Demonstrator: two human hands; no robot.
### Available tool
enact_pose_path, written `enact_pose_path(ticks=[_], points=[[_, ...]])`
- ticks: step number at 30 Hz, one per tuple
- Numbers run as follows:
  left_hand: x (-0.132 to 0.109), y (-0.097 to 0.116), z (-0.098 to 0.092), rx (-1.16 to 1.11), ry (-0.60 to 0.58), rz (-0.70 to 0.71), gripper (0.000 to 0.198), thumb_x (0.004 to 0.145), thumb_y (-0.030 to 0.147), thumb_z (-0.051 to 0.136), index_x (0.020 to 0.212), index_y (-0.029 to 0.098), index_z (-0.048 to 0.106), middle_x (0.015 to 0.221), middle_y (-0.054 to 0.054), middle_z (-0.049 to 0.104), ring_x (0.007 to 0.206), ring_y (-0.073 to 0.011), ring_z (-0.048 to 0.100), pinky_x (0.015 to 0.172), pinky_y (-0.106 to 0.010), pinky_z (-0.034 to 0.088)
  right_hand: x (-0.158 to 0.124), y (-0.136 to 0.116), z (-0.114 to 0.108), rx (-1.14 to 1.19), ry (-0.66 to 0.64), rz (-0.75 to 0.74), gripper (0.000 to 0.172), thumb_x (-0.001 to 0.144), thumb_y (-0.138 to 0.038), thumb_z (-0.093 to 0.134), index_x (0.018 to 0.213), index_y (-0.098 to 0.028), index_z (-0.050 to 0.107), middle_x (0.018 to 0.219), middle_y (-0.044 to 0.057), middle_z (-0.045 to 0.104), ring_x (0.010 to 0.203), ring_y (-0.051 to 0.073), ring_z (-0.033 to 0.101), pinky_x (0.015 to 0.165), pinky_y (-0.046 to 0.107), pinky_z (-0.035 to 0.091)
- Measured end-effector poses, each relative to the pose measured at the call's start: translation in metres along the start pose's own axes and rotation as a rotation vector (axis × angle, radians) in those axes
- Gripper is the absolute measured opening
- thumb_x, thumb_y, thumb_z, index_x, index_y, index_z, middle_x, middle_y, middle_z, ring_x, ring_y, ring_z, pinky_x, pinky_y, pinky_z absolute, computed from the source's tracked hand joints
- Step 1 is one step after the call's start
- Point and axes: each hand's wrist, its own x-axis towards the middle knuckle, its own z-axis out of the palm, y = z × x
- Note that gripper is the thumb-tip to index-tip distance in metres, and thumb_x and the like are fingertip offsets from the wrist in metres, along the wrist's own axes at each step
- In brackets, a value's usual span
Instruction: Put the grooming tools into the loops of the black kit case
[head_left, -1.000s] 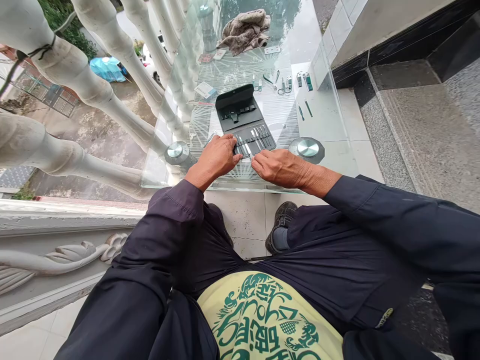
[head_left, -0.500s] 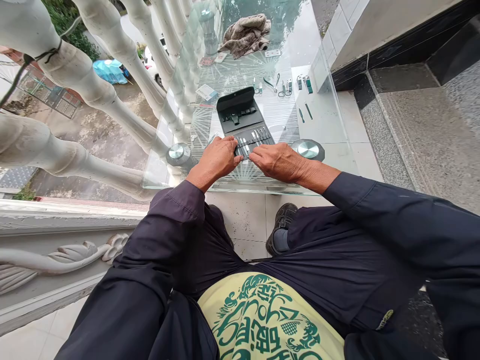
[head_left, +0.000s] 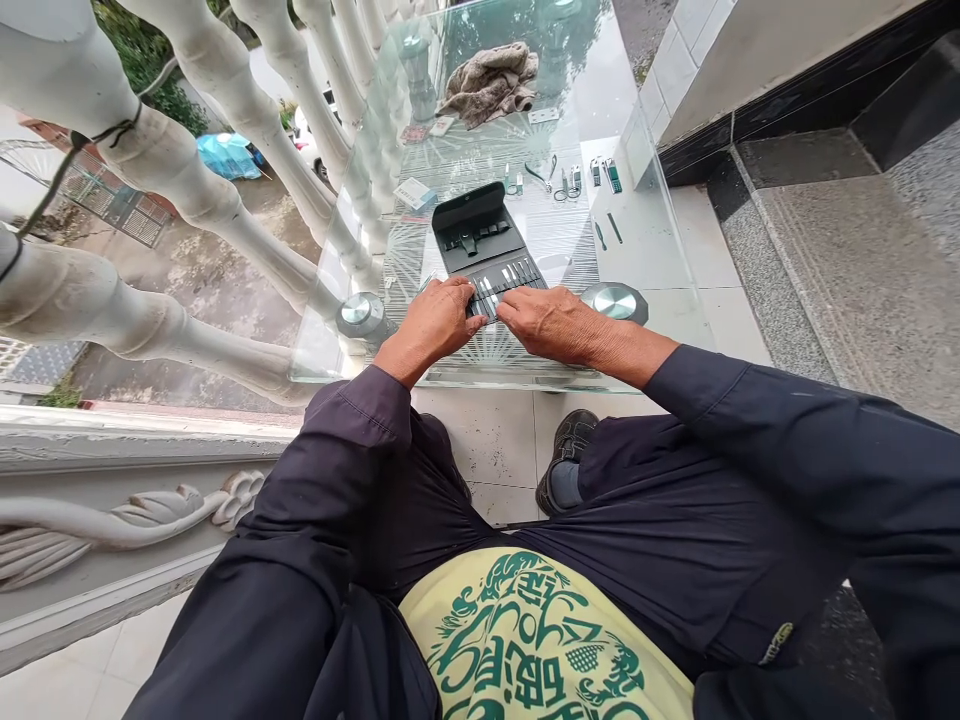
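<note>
An unfolded black case (head_left: pixel 480 215) lies on the glass table (head_left: pixel 450 372), its flap at the far end. Several slim metal tools (head_left: pixel 517 272) sit in the slots of its near half. My left hand (head_left: pixel 437 318) grips the case's near left edge, thumb on top. At the near edge of the case, my right hand (head_left: pixel 546 322) has its fingers pinched together beside the tools; whatever is between its fingertips is hidden.
Beyond the case lie nail clippers (head_left: pixel 613 177), pliers (head_left: pixel 541 178), two slim dark tools (head_left: pixel 615 229), a small box (head_left: pixel 414 193) and a crumpled cloth (head_left: pixel 491 85). A white balustrade (head_left: pixel 180 180) runs along the left, stone steps (head_left: pixel 847 240) along the right.
The view has shifted slightly, so the background sits a little differently in the frame. Both hands keep nearly the same places at the case.
</note>
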Motion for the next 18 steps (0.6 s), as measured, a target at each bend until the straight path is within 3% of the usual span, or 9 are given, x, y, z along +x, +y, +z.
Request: enact_pose_path(ticks=[3, 5, 9, 13, 18], points=[[0.003, -0.006, -0.006, -0.099, 0.038, -0.019, 0.03, 0.087, 0.037, 0.066, 0.111, 0.019, 0.066, 0.135, -0.012, 0.057, 0.123, -0.0301, 0.054, 0.103, -0.04, 0.042, -0.002, 0.0, -0.001, 0.002, 0.007, 0.037, 0.024, 0.092, -0.006, 0.035, 0.097, -0.01, 0.058, 0.091, 0.013, 0.06, 0.075, 0.019, 0.046, 0.056, 0.032, 0.015], [0.005, -0.016, -0.015, -0.161, 0.128, -0.063, 0.033, 0.09, 0.036, 0.062, 0.118, 0.019, 0.064, 0.138, -0.01, 0.056, 0.123, -0.0266, 0.055, 0.103, -0.037, 0.043, -0.005, -0.001, -0.003, 0.01, 0.022, 0.081, 0.025, 0.093, -0.009, 0.035, 0.098, -0.01, 0.059, 0.089, 0.013, 0.06, 0.075, 0.02, 0.046, 0.056, 0.032, 0.016], [0.005, -0.043, -0.036, -0.115, 0.318, -0.318, 0.022, 0.09, 0.026, 0.056, 0.108, 0.018, 0.067, 0.121, -0.011, 0.065, 0.111, -0.0259, 0.06, 0.097, -0.038, 0.046, -0.01, -0.001, -0.014, 0.036, 0.043, 0.126, 0.025, 0.094, -0.012, 0.035, 0.09, -0.012, 0.061, 0.085, 0.012, 0.06, 0.07, 0.018, 0.045, 0.055, 0.032, 0.016], [0.002, -0.059, -0.043, -0.051, 0.207, -0.497, 0.01, 0.084, 0.023, 0.059, 0.084, 0.019, 0.068, 0.093, -0.012, 0.07, 0.094, -0.0293, 0.064, 0.087, -0.043, 0.049, -0.013, 0.002, -0.025, 0.017, 0.093, 0.154, 0.026, 0.094, -0.015, 0.037, 0.082, -0.014, 0.06, 0.081, 0.01, 0.06, 0.067, 0.017, 0.044, 0.054, 0.032, 0.015], [0.01, -0.06, -0.028, -0.022, 0.07, -0.504, 0.008, 0.077, 0.024, 0.069, 0.081, 0.019, 0.065, 0.092, -0.015, 0.069, 0.095, -0.0325, 0.064, 0.083, -0.045, 0.049, -0.015, 0.011, -0.029, -0.026, 0.169, 0.17, 0.028, 0.096, -0.018, 0.037, 0.075, -0.015, 0.057, 0.075, 0.01, 0.058, 0.063, 0.016, 0.042, 0.053, 0.032, 0.015]])
